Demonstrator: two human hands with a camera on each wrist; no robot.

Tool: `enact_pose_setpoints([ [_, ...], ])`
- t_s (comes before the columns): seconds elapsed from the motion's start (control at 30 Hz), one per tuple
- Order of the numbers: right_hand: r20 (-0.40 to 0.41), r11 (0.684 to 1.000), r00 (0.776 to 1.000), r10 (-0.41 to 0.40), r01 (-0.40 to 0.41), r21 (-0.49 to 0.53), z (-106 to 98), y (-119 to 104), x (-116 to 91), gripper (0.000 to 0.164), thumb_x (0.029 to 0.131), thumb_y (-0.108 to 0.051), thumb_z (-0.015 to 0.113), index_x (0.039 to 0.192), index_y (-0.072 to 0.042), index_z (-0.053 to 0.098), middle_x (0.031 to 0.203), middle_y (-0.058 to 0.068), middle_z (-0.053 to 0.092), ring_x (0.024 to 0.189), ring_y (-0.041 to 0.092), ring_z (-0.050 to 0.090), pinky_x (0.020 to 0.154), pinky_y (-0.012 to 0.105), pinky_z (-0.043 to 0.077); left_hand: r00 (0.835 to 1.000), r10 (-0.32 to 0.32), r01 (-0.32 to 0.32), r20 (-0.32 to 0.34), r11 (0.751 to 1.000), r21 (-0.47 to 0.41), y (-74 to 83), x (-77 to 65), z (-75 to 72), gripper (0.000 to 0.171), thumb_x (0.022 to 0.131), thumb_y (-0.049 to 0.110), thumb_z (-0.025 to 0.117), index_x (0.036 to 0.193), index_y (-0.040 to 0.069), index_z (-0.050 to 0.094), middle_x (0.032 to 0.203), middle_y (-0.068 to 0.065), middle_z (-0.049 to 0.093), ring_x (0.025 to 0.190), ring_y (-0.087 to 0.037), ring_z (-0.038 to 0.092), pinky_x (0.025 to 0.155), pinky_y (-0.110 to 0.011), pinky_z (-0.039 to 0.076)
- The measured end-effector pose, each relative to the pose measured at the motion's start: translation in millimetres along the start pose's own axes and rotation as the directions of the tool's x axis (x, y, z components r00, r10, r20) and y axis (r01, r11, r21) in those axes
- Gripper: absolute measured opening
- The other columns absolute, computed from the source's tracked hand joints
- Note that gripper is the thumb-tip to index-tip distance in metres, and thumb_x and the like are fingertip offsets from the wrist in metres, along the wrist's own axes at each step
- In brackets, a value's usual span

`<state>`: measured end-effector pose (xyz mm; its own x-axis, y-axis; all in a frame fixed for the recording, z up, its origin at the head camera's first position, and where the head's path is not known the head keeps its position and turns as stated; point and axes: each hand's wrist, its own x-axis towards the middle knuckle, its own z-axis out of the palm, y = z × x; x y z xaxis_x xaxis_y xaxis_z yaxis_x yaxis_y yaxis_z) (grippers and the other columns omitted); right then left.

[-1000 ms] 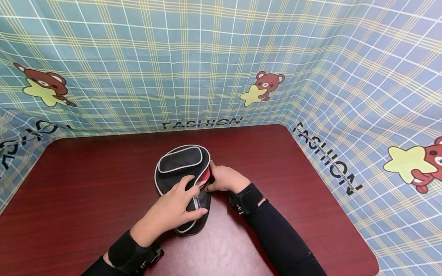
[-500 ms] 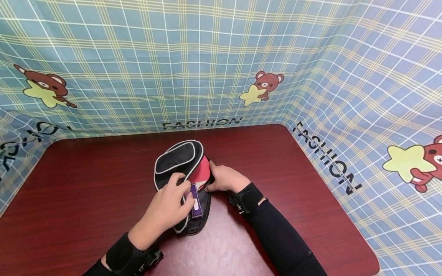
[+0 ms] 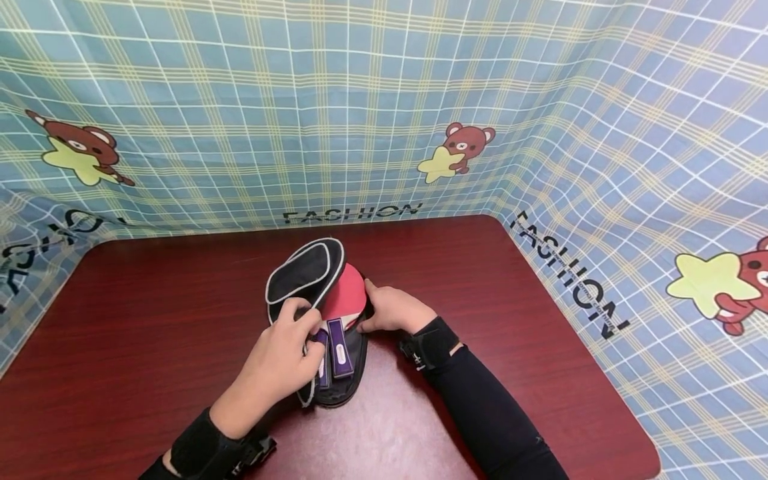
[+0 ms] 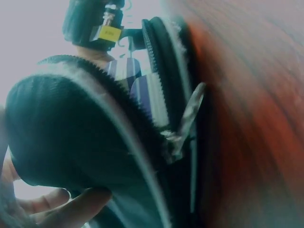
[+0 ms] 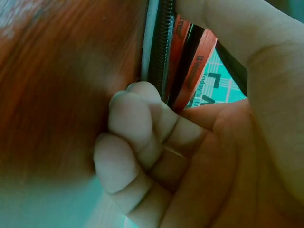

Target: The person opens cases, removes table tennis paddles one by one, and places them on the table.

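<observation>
A black table tennis bat case (image 3: 298, 275) with white piping lies unzipped mid-table. My left hand (image 3: 273, 363) pinches its cover and holds it folded back to the left; in the left wrist view the cover (image 4: 71, 128) bulges above my fingers (image 4: 80, 206), beside a zipper pull (image 4: 191, 111). Inside are a red-faced bat (image 3: 347, 293) and two purple handles, one handle (image 3: 341, 350) fully bared, the other partly behind my left fingers. My right hand (image 3: 393, 310) grips the case's right edge. Close up, its curled fingers (image 5: 130, 118) sit by the zipper teeth and two red bat edges (image 5: 194, 71).
The dark red wooden table (image 3: 162, 320) has rounded corners. A blue checked cloth (image 3: 360, 113) with printed bears hangs behind it and along both sides.
My left hand has drawn the cover leftward, baring the red bat and then both purple handles. The right hand has stayed at the case's edge.
</observation>
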<state>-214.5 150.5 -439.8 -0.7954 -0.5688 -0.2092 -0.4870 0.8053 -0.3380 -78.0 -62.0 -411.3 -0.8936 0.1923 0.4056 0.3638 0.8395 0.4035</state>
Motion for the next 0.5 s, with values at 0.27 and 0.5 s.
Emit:
enact_pose_setpoints([
  [0.27, 0.022, 0.998, 1.0, 0.005, -0.007, 0.062, 2, 4, -1, 0.104, 0.079, -0.045, 0.082, 0.157, -0.004, 0.027, 0.135, 0.013, 0.062, 0.118, 0.022, 0.063, 0.103, 0.039, 0.049, 0.994, -0.052, 0.046, 0.094, 0.997, 0.065, -0.9, -1.3, -14.3, 0.039, 0.086, 0.01, 0.054, 0.124, 0.016, 0.059, 0.129, -0.015, 0.047, 0.087, -0.032, 0.064, 0.065, -0.049, 0.053],
  [0.5, 0.022, 0.997, 1.0, -0.005, 0.003, 0.084, 1, 2, -2, 0.103, 0.079, -0.043, 0.083, 0.157, -0.005, 0.027, 0.136, 0.013, 0.062, 0.117, 0.022, 0.063, 0.104, 0.04, 0.049, 0.973, -0.181, 0.17, 0.144, 0.982, 0.084, -0.7, -1.7, -29.8, 0.058, 0.081, 0.012, 0.054, 0.139, 0.015, 0.048, 0.141, -0.019, 0.039, 0.105, -0.037, 0.06, 0.057, -0.045, 0.049],
])
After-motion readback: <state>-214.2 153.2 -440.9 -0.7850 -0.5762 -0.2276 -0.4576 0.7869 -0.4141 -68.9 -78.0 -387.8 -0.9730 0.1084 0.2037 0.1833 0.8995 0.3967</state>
